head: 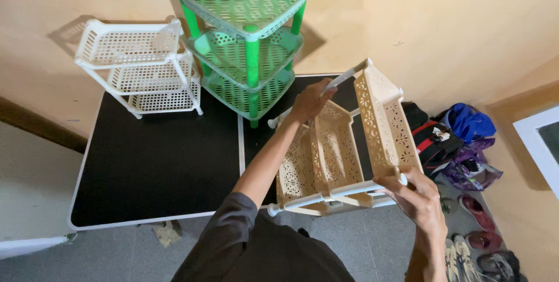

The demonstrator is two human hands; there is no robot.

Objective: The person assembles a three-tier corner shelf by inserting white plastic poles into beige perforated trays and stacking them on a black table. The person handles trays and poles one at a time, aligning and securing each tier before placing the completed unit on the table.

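I hold a beige plastic three-tier rack (338, 154) tipped on its side above the right part of a black table (163, 159). My left hand (311, 101) grips one of its white corner poles near the far end. My right hand (416, 197) grips the near white pole by the top basket's rim. The rack's perforated baskets face right, with its feet pointing left.
A green three-tier corner rack (247, 37) stands upright at the table's back middle. A white three-tier rack (140, 66) leans at the back left against the wall. Bags (460, 136) and several shoes (483, 241) lie on the floor at right.
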